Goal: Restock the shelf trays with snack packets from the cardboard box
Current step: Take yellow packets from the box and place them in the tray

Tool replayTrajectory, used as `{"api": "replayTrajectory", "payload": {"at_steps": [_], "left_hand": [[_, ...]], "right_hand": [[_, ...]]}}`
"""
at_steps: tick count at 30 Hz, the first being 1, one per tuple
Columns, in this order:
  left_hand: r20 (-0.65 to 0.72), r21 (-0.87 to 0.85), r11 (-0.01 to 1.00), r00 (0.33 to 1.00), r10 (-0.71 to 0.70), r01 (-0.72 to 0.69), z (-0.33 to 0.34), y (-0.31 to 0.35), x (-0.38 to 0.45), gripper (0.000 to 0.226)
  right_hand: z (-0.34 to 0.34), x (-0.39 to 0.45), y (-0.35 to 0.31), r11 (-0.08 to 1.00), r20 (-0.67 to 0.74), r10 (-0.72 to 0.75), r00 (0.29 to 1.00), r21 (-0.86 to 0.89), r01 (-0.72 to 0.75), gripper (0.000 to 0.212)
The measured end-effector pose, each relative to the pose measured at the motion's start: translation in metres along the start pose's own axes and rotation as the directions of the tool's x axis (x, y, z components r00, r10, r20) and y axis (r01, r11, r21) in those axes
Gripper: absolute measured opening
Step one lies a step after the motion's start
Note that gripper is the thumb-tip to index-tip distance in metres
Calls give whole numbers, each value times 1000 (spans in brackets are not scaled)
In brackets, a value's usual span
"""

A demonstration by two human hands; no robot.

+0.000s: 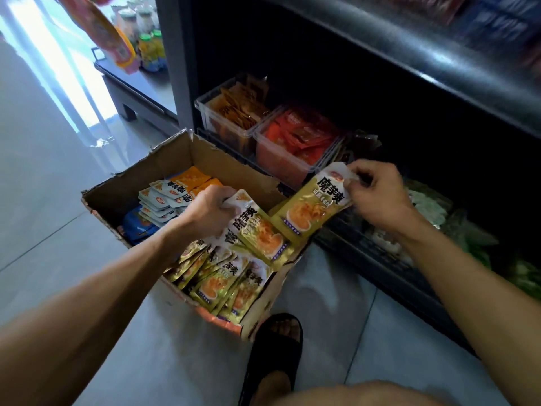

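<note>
An open cardboard box (164, 159) stands on the floor, holding gold, white-blue and orange snack packets. My left hand (209, 210) grips the white top of a bunch of gold packets (260, 232) above the box's near end. My right hand (377, 191) pinches the top of another gold packet (310, 212), which hangs between the box and the bottom shelf. More gold packets (225, 279) lie in the box below. On the shelf, clear trays hold brown packets (234, 112) and red packets (298, 136).
The dark shelf unit (439, 63) overhangs the trays. Green and pale packets (433, 212) fill the shelf to the right. My foot in a black sandal (275, 347) sits by the box's near corner. A low bench with bottles (149, 48) is at the back left.
</note>
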State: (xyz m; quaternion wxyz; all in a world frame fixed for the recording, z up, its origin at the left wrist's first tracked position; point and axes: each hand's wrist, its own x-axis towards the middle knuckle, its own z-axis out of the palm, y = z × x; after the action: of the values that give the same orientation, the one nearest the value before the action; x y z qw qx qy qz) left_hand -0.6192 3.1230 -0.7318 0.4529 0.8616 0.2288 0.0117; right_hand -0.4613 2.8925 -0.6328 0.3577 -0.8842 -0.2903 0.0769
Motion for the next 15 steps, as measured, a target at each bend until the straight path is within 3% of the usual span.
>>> {"api": "replayTrajectory", "payload": {"at_steps": [3,7,9,15], "left_hand": [[-71,-55,996,996,60,-64,-11,38,-5,13],[-183,-153,970,970,158,-187,-13,107,-15,32],[-185,-168,956,961,207,-239,-9,145,-20,27],[94,-148,957,959,266,-251,21,266,-44,45]], "right_hand": [[-43,-12,-15,999,-78,-32,996,8,32,25],[-108,-41,-30,997,-159,-66,985,19,70,34],[-140,-58,-34,997,-195,-65,979,23,71,35],[-223,-104,-32,999,-185,24,982,49,-15,31]]}}
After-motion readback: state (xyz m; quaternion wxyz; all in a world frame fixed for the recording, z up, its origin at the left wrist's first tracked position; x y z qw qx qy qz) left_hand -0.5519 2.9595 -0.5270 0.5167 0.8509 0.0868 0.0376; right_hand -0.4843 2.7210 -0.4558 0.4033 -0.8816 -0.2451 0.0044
